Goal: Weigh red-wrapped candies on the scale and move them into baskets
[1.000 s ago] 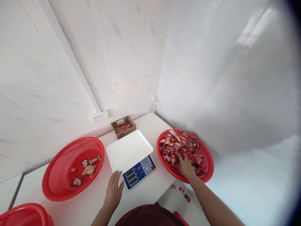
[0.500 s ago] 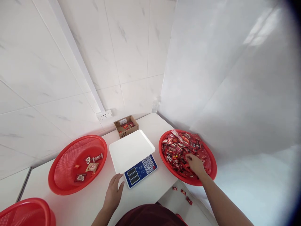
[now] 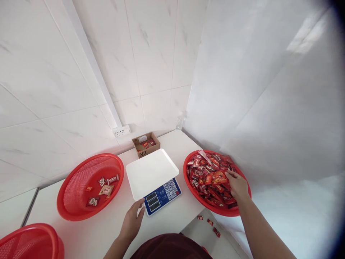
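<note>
My right hand [image 3: 237,184] is over the full red basket [image 3: 190,194] on the right, pinching an orange-red snack packet [image 3: 219,177] by its edge. Under the packet lies a heap of small red wrapped packets [image 3: 199,181]. My left hand [image 3: 133,220] rests by the near left corner of the digital scale [image 3: 161,197], thumb apart from the fingers, holding nothing. The fingertips are close to the scale's edge; whether they touch it I cannot tell. The white weighing pan [image 3: 151,172] is bare.
To the left stands another red basket [image 3: 74,192] with several packets in it. A third red basket [image 3: 29,233] shows at the lower left. Behind the scale is a cardboard box [image 3: 145,144] with packets. Several packets [image 3: 216,232] lie on a lower surface.
My right hand has come up and right out of the heap, now with the orange-red packet in its fingers. The left hand has shifted slightly right. The view has turned a little.
</note>
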The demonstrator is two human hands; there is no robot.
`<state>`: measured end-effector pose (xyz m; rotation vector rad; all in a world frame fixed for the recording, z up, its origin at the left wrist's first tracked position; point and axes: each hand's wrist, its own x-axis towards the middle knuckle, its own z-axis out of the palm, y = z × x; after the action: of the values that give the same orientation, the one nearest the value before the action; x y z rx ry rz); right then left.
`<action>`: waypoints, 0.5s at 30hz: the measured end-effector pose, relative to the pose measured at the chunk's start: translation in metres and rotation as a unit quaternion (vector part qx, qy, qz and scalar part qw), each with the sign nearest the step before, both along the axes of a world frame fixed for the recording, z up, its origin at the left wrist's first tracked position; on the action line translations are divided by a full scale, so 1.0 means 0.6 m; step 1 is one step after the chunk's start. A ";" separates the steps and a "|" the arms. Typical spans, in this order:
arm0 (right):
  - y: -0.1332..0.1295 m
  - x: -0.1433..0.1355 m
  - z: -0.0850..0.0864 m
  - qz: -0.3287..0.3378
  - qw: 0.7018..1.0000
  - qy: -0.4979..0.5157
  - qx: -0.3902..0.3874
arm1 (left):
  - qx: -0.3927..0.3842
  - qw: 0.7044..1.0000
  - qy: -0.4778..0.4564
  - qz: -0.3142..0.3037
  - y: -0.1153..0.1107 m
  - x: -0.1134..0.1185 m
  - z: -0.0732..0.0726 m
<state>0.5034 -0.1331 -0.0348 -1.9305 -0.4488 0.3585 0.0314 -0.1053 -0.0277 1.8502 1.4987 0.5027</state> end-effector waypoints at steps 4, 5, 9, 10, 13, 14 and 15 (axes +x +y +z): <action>0.009 -0.006 0.014 -0.029 0.998 0.046 0.020 | -0.011 1.000 -0.020 0.002 -0.003 0.004 0.000; 0.012 -0.012 0.018 -0.026 0.997 0.065 0.028 | -0.019 1.000 -0.024 0.003 -0.004 0.006 0.001; 0.043 -0.070 0.034 0.050 0.971 0.219 0.085 | -0.035 0.999 -0.039 0.000 -0.012 0.016 0.010; 0.056 -0.092 0.035 0.076 0.959 0.255 0.095 | -0.033 0.999 -0.040 -0.003 -0.014 0.018 0.012; 0.111 -0.177 0.033 0.141 0.934 0.313 0.099 | -0.032 0.999 -0.036 -0.009 -0.021 0.020 0.019; 0.132 -0.208 0.031 0.158 0.927 0.325 0.097 | -0.035 0.999 -0.036 -0.008 -0.023 0.019 0.022; 0.152 -0.240 0.029 0.174 0.921 0.336 0.096 | -0.040 0.999 -0.036 -0.006 -0.026 0.017 0.025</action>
<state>0.3595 -0.0417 -0.0173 -1.4133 -0.3455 1.1236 0.0418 -0.1209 -0.0126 1.7599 1.4395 0.4910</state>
